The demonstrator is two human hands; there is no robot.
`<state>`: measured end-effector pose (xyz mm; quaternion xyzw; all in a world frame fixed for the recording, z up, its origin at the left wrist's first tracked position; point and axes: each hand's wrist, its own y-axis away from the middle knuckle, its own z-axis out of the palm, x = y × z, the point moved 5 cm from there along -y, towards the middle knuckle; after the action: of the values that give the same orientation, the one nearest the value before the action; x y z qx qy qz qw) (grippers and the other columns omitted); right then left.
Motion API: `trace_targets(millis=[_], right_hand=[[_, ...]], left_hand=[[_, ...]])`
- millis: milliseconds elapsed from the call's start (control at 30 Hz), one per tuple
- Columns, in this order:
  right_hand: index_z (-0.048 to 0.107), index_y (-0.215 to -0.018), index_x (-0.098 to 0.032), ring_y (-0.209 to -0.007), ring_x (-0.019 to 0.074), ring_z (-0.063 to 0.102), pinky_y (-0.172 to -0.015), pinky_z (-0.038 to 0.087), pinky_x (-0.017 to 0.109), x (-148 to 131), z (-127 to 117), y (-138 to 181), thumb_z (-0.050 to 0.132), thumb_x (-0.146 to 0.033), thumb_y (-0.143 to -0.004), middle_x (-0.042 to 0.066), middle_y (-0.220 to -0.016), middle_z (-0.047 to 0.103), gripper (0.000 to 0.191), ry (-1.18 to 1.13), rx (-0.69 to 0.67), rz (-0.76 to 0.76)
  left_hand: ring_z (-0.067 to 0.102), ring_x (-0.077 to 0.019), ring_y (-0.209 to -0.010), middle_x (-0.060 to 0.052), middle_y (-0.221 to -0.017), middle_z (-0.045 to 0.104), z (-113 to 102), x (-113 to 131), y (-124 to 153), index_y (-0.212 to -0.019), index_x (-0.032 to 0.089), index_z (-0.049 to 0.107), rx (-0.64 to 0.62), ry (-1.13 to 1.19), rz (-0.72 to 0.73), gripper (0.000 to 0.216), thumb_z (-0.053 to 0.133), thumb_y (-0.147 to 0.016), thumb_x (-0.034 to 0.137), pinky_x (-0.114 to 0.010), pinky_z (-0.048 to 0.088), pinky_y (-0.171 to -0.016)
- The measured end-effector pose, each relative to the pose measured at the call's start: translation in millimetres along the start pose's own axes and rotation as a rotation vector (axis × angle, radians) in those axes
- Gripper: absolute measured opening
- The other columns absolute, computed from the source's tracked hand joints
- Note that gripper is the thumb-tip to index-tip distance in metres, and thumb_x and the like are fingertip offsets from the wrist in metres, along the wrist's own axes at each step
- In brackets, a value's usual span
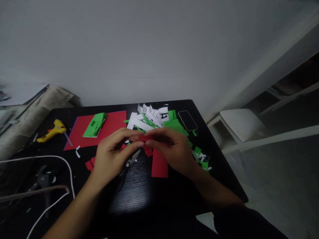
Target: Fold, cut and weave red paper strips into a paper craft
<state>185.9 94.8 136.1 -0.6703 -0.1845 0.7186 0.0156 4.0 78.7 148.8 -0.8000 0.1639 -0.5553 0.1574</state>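
Note:
My left hand [113, 149] and my right hand [174, 147] meet above the middle of the table. Between their thumbs and fingers they pinch a small piece of red paper [144, 138], mostly covered by the fingertips. Below my right hand lies a red paper strip [159, 164]. A pair of scissors [128, 164] rests under my left hand, its blades pointing away and its handles in dark shadow. Small red paper pieces [90, 164] show beside my left wrist.
White and green paper scraps [152, 118] are heaped behind my hands. A phone [187, 120] lies right of them. Leftward, a folded green paper stack [95, 124] sits on a red sheet [113, 121], near a yellow glue gun [53, 130]. A white cable [71, 172] loops at the left.

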Motion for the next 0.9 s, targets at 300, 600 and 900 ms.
trace_targets(millis=[300,600,900], right_hand=[[0.079,-0.103,-0.028,-0.088,0.0198,0.08,-0.084,0.069,0.037,2.5,0.4,0.4,0.086,-0.029,-0.083,0.001,-0.097,0.083,0.021,-0.031,-0.011,0.026],[0.081,-0.098,-0.026,-0.083,0.0198,0.08,-0.079,0.068,0.036,0.1,0.5,0.9,0.087,-0.028,-0.083,0.001,-0.092,0.083,0.016,0.006,0.029,0.028],[0.081,-0.097,-0.025,-0.086,0.0178,0.08,-0.082,0.066,0.032,-0.2,0.8,0.9,0.085,-0.025,-0.084,0.001,-0.093,0.082,0.013,0.037,0.028,-0.012]], left_hand=[[0.075,-0.015,-0.083,0.0,-0.094,0.079,-0.3,-2.0,3.1,-0.106,0.027,0.078,0.034,-0.028,-0.018,0.018,0.081,-0.089,0.026,-0.028,0.063,-0.077],[0.074,-0.0143,-0.079,0.002,-0.09,0.08,1.2,-2.4,1.9,-0.102,0.029,0.078,0.023,-0.062,-0.024,0.012,0.079,-0.09,0.027,-0.028,0.062,-0.074],[0.074,-0.0112,-0.078,0.004,-0.09,0.08,3.0,-2.0,1.4,-0.099,0.028,0.078,-0.001,-0.052,-0.035,0.009,0.077,-0.092,0.023,-0.021,0.06,-0.073]])
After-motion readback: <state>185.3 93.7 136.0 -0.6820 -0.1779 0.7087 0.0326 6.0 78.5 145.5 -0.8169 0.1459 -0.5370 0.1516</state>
